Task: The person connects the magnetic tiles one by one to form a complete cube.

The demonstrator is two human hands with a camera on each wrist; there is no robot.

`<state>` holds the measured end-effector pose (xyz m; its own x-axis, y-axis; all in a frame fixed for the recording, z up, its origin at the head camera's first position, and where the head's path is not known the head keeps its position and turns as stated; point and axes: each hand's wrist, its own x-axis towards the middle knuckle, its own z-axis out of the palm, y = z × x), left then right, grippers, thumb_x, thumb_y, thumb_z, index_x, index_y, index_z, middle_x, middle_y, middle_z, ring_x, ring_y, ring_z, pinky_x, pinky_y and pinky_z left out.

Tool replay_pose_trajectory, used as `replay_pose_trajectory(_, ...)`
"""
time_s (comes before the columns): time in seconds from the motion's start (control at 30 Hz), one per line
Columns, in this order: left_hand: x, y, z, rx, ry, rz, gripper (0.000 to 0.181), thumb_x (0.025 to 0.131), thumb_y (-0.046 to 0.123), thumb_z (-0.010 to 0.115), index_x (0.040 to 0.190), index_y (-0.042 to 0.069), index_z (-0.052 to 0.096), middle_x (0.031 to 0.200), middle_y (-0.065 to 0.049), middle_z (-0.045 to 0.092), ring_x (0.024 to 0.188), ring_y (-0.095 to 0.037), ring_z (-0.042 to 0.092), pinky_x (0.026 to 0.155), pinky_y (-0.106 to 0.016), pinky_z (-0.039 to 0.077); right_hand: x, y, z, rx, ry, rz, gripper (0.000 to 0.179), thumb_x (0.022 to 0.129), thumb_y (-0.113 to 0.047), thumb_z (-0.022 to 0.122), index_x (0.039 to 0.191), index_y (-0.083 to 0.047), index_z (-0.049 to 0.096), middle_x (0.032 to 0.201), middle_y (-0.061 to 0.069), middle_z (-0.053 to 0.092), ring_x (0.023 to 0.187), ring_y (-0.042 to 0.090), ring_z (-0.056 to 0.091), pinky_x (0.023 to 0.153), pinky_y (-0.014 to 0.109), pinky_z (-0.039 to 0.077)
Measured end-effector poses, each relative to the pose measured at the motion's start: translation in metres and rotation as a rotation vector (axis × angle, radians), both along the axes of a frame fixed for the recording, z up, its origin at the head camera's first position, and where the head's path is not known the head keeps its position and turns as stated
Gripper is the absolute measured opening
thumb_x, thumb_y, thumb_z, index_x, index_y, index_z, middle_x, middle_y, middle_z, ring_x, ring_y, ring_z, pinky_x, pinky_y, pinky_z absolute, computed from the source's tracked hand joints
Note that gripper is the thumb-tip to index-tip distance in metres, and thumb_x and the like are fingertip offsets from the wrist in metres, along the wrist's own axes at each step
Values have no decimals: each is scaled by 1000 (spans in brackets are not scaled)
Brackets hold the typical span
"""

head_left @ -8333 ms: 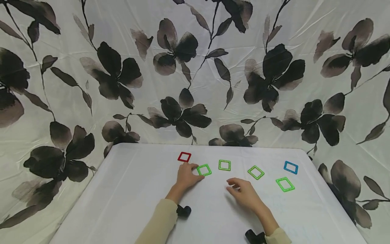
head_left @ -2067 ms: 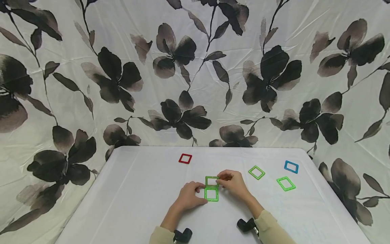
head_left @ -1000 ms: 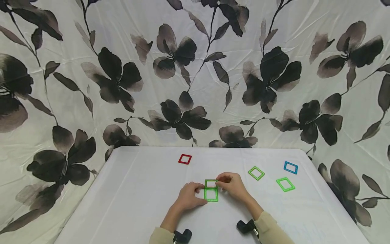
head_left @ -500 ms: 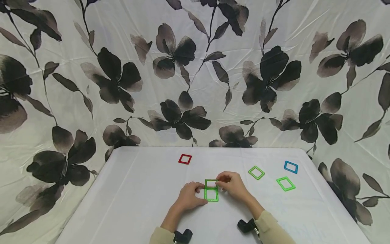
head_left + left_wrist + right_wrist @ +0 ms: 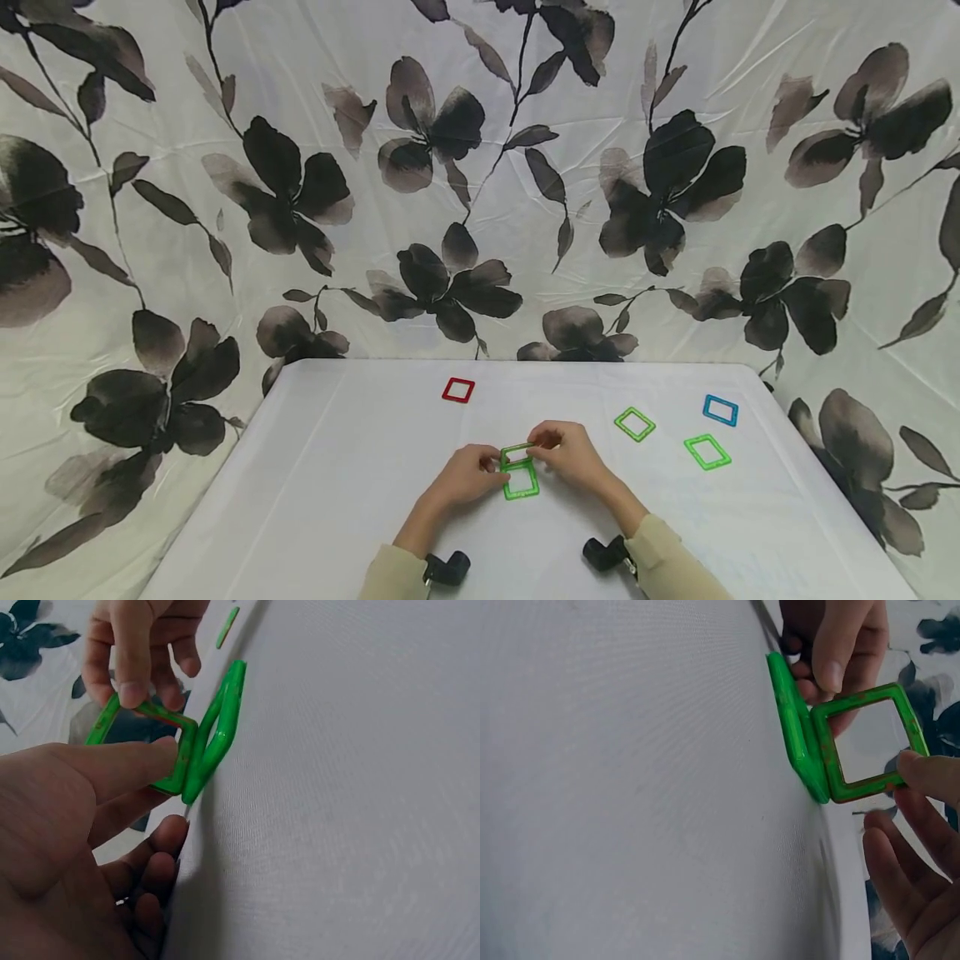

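Seen from the head, a tilted green plastic square frame [image 5: 828, 754] lies two o'clock from the left hand [image 5: 467, 477], nine from the right hand [image 5: 573, 454]; both, nearly closed, pinch it. It touches a second green frame [image 5: 522, 495]; green totals four. Only the head view shows one red plastic frame [image 5: 455, 400], one blue plastic frame [image 5: 719, 418].

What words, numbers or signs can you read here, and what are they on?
None: I can't read any words, labels, brands, numbers or signs.
Raised green frame: reddish specks, too blurred to tell what they are.
Red frame and blue frame: no lettering I can see.
Backdrop: only printed flowers and leaves, no writing.
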<state>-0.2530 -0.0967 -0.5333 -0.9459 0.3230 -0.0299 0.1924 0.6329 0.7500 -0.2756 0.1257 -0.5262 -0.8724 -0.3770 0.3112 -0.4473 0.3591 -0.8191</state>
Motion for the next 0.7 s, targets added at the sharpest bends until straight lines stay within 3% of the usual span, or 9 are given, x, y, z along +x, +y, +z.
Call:
replay_pose_trajectory(0.17,2,1,-2,44,49,55,15,83,19,77,95,10,74,76,7,63,70,-11,55,63,-30,45,0,-3,2,64,6,-16,12,83,-8,77,88,-18,70,81,-10,67,77,10,63,67,29,50)
replay_pose_trajectory(0.33,3,3,-4,34,123,104,10,83,16,78,91,10,75,77,9,65,68,-9,55,62,-29,46,2,-4,5,83,5,-27,13,82,-8,77,87,-19,70,82,-12,67,81,9,63,74,32,49)
replay_pose_trajectory(0.7,3,3,-6,13,144,93,6,82,13,78,86,10,75,68,10,61,62,-8,53,57,-26,44,3,-4,5,73,29,-1,12,83,-8,77,90,-14,70,81,-10,68,77,9,64,73,35,51)
